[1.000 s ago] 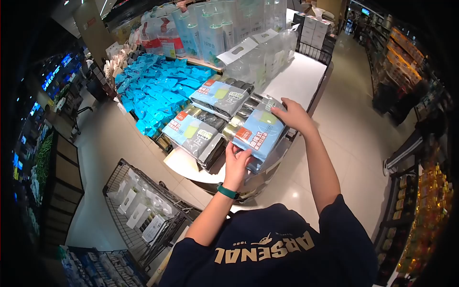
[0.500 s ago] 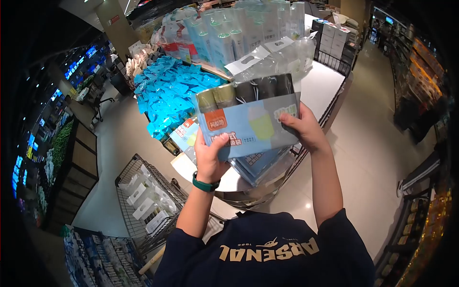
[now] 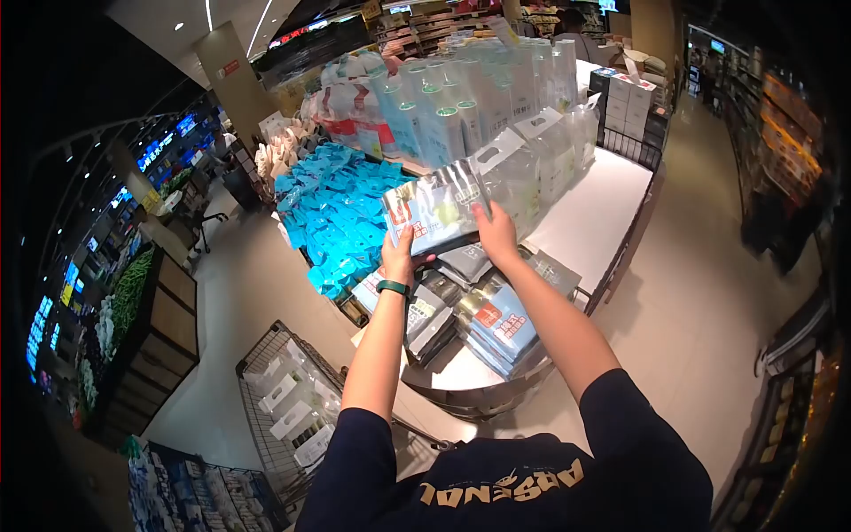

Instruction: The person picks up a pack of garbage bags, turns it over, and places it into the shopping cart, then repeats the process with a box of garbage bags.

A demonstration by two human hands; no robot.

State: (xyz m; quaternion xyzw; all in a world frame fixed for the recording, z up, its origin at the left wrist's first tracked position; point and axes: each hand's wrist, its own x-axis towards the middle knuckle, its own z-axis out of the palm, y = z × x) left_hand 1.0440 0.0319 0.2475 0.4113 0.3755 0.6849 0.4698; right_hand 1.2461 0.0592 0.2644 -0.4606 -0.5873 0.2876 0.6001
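Between both hands I hold a pack of garbage bag rolls (image 3: pixel 436 211), with a pale blue and grey printed sleeve and shiny clear wrap. My left hand (image 3: pixel 398 259) is closed on its left end, thumb on the front. The right end is gripped by my right hand (image 3: pixel 498 238), thumb also on the front. The pack is raised and tilted above the white display table (image 3: pixel 612 199). Below it, similar packs lie in small stacks, including a blue pack (image 3: pixel 501 321) and a dark grey pack (image 3: pixel 427 319).
Bright blue packets (image 3: pixel 337 208) heap up on the table's left. Clear bags with handle cut-outs (image 3: pixel 541 168) stand behind the held pack, tall rolls (image 3: pixel 443 124) farther back. A wire shopping cart (image 3: pixel 288 390) with white-topped packs is at lower left. Shelves line the right aisle.
Both hands have carried the pack forward, away from my body, and its top now tilts back. More stacked packs show beneath it. The camera view has shifted slightly.
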